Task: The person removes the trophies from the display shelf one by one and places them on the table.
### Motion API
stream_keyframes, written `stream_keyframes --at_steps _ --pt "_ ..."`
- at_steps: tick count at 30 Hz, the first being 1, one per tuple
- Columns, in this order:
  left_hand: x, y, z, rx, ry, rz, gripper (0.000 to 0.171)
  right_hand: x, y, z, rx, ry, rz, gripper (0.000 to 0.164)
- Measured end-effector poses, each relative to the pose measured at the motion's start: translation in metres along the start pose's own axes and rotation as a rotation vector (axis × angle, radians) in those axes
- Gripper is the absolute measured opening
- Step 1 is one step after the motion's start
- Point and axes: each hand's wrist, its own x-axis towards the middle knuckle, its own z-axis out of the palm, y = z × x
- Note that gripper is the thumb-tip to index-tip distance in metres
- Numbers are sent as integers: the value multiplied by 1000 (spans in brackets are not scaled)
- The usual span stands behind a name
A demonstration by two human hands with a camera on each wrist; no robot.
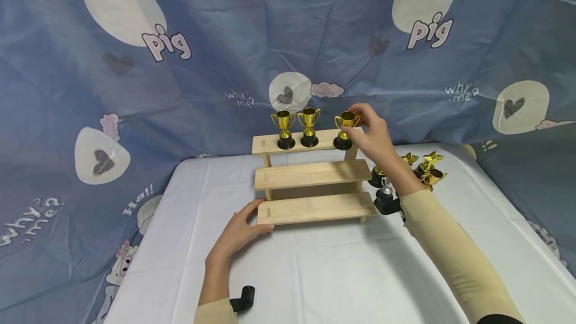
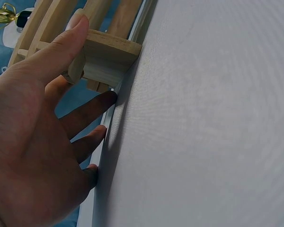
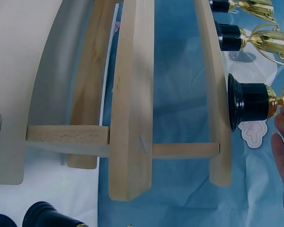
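Trophy (image 1: 343, 139) stands mouth up in right grip (image 1: 372, 135), long axis vertical.

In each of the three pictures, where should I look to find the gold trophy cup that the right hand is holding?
Head: right of centre; the gold trophy cup is at the right end of the top shelf, in the right hand.
Left wrist: not in it; the other gold cup at upper left has no fingers on it.
Right wrist: right edge, partly cut off.
Shared landmark: the three-tier wooden stand.
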Motion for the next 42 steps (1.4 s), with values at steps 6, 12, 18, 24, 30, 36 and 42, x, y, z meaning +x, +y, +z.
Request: stream_keyframes --at_steps 6,12,18,24,30,36,42 --pt "0 0 1 -4 3 -3 85 -6 -1 -5 6 -4 -13 40" --pt "0 -1 2 1 1 -10 85 -13 -1 -9 -9 5 -28 40" --pt "1 0 1 0 0 -9 85 -19 0 -14 -17 7 -35 39" --pt "1 0 1 -3 -1 -7 85 -25 0 -19 -10 7 -24 39" --pt "1 -2 1 -1 -3 3 87 -31 0 -22 -13 9 -44 38" --pt "1 -2 2 3 3 -10 88 -34 1 -23 -23 27 -56 38" --pt "2 -1 2 -6 0 -12 86 -40 1 -25 -53 16 -21 39"
